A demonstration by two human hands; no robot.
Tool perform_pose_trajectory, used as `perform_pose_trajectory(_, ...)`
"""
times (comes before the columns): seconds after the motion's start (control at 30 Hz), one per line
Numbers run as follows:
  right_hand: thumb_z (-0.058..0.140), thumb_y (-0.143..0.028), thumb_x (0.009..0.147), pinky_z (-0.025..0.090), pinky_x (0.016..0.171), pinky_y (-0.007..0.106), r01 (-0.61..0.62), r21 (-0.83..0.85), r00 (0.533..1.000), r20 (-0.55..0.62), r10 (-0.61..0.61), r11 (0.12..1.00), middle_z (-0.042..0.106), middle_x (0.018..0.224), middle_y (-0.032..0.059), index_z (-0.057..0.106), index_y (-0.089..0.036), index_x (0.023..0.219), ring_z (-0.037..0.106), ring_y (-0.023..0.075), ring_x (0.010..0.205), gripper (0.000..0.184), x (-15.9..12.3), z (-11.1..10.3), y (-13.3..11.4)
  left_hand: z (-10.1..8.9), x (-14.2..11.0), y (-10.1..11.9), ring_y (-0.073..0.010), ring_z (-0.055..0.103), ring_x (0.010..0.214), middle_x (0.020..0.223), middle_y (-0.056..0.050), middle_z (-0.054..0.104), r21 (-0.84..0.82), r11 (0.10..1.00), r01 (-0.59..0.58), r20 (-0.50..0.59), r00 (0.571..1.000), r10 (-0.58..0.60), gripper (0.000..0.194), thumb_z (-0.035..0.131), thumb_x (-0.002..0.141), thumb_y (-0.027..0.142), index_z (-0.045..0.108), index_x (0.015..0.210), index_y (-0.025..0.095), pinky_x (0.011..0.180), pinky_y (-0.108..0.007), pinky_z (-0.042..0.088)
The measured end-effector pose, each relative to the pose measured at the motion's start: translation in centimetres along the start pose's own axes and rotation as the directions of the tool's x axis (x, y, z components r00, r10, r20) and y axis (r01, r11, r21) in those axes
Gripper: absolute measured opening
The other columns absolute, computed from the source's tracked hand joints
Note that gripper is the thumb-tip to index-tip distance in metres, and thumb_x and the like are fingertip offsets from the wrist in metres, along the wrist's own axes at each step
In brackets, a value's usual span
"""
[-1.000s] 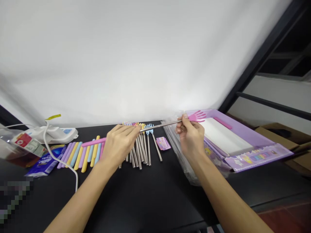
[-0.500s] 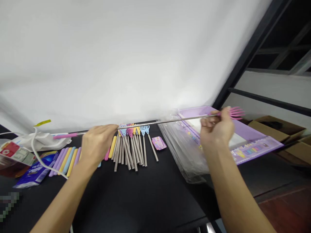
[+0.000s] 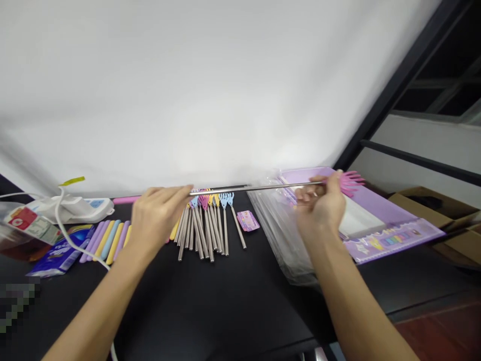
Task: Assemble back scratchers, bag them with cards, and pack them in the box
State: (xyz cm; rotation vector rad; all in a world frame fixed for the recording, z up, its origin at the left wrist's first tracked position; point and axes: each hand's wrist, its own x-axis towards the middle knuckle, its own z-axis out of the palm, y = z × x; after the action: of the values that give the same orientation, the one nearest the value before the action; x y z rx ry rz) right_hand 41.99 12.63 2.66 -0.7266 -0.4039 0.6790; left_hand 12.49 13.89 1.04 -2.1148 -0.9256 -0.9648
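Stretched level across the view is a telescopic back scratcher [image 3: 255, 188] with a thin metal rod, a pink claw head and a pink handle. My left hand [image 3: 160, 213] is closed around its handle end, and part of the pink grip sticks out beyond the fingers. Near the claw, my right hand [image 3: 323, 200] grips the rod between thumb and fingers, its other fingers curled. Behind and between the hands lies a row of shortened back scratchers [image 3: 205, 230] with coloured claw heads. A small pink card stack [image 3: 248, 220] rests beside them.
Coloured handle sleeves [image 3: 107, 240], a blue packet [image 3: 62, 250] and a white power strip [image 3: 82, 208] with a cable lie left on the black table [image 3: 210, 311]. Clear plastic bags [image 3: 281, 240] and a purple printed package [image 3: 394, 240] are right. Cardboard boxes [image 3: 424, 205] stand beyond.
The back scratcher spans a shorter length. My right hand and the claw head have moved left, and the pink handle end has come closer to my left hand. The view has shifted slightly.
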Motion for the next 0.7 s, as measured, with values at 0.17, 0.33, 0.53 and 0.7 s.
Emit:
perform_pose_trajectory(0.17,0.061,-0.060,0.091,0.035,0.041,0.019,-0.048,-0.006,0.995,0.090,0.049,0.999,0.040,0.045,-0.0075,0.054,-0.019,0.062,0.036,0.0059,0.039,0.051,-1.0,0.3,1.0,0.0,-0.2,-0.1,-0.0187,0.071,0.072,0.085,-0.004,0.078,0.020,0.994,-0.108,0.022,0.994,0.107,0.013,0.058,0.099,0.022,0.070,0.101,0.018,0.066,-0.033,0.050)
perform_pose_trajectory(0.33,0.077,-0.055,0.079,0.040,0.046,0.021,-0.171,-0.054,0.900,0.397,0.178,0.984,0.060,0.061,-0.0006,0.066,-0.016,0.069,0.046,0.0066,0.048,0.042,-4.8,1.7,3.3,0.6,0.9,3.1,-0.0132,0.060,0.055,0.067,0.002,0.069,0.033,0.994,-0.105,0.050,0.993,0.104,0.021,0.055,0.102,0.030,0.069,0.092,0.018,0.053,-0.029,0.039)
perform_pose_trajectory(0.53,0.090,-0.040,0.067,0.041,0.046,0.019,-0.172,-0.021,0.949,0.266,0.171,0.985,0.057,0.062,-0.0042,0.068,-0.014,0.070,0.044,0.0045,0.049,0.034,-3.1,0.9,3.3,0.5,0.0,1.2,-0.0117,0.059,0.053,0.071,0.002,0.069,0.035,0.994,-0.108,0.063,0.992,0.105,0.025,0.051,0.103,0.034,0.069,0.096,0.019,0.053,-0.027,0.038)
perform_pose_trajectory(0.7,0.089,-0.040,0.067,0.045,0.049,0.020,-0.299,-0.144,0.824,0.459,0.332,0.943,0.061,0.064,-0.0022,0.070,-0.015,0.072,0.053,0.0074,0.054,0.032,-5.3,1.3,4.7,0.5,0.5,3.0,-0.0118,0.058,0.054,0.067,0.001,0.066,0.003,0.994,-0.106,0.043,0.993,0.106,0.024,0.049,0.104,0.029,0.069,0.095,0.017,0.052,-0.027,0.038)
